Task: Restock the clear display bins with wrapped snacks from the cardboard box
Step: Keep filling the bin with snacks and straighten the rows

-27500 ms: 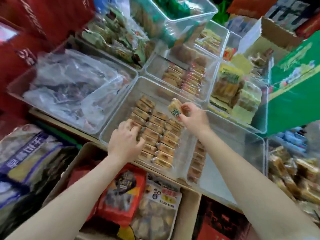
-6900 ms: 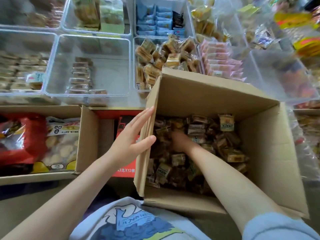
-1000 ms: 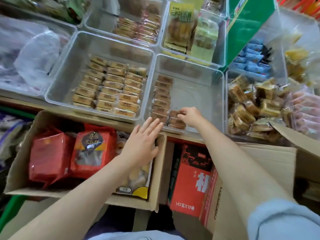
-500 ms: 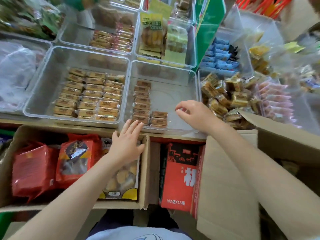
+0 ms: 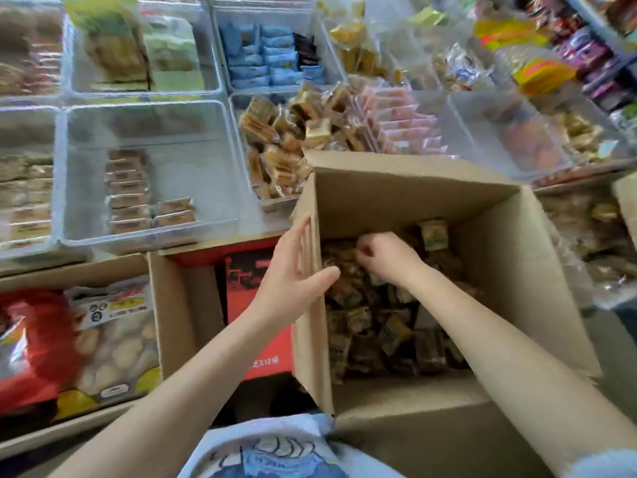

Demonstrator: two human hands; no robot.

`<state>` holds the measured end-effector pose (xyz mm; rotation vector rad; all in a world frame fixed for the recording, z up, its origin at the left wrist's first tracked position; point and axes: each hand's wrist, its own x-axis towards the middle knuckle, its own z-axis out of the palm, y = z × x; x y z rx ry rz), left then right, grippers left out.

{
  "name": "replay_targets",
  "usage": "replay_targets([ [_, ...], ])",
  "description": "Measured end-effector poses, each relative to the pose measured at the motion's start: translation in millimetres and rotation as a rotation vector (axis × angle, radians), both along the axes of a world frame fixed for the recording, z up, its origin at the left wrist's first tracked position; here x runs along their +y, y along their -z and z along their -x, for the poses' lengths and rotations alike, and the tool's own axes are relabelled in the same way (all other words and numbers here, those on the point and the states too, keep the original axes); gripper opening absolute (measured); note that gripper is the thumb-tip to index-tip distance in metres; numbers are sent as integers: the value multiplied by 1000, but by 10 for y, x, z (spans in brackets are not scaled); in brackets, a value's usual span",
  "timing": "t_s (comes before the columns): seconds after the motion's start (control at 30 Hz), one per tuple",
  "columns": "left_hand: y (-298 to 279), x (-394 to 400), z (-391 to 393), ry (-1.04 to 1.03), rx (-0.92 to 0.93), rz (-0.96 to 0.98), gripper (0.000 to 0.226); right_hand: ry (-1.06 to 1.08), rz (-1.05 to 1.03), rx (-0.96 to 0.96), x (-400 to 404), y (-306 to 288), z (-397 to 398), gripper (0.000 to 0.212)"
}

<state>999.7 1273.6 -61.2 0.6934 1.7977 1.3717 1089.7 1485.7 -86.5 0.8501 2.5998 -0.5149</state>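
Note:
An open cardboard box [image 5: 413, 198] stands at the lower right, its bottom covered with a loose pile of wrapped snacks [image 5: 389, 329]. My right hand [image 5: 386, 258] is down inside it, fingers curled into the pile around a wrapped snack that they mostly hide. My left hand [image 5: 286, 281] lies flat against the outside of the box's left wall, fingers straight, thumb over the edge. To the upper left is a clear display bin [image 5: 193, 160]. It holds one column of brown wrapped snacks [image 5: 127, 188] and two more beside it.
Behind the box, a bin of loose brown snacks [image 5: 286, 139] sits beside pink packets [image 5: 400, 122], with blue packets [image 5: 265, 56] further back. A red carton [image 5: 255, 305] stands left of the box. A second cardboard box [image 5: 165, 305] holds bagged snacks [image 5: 103, 332].
My right hand has left the clear bin and gone down into the cardboard box. My left hand moved from the left box's edge to the snack box's wall. The view swung right.

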Motion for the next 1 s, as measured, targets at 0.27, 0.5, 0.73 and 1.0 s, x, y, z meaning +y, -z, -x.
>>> replay_targets([
  [0.27,78,37,-98,-114,-78,-5,79,-269,80,-80,142,914,72,52],
  [0.5,48,52,-151,-162,-120,33,77,-499,-270,-245,-25,1462,236,50],
  [0.73,19,80,-157,-176,-118,41,74,-574,-276,-229,111,1298,231,52],
  [1.0,-3,83,-103,-112,-98,7,81,202,1334,85,408,-266,-36,62],
])
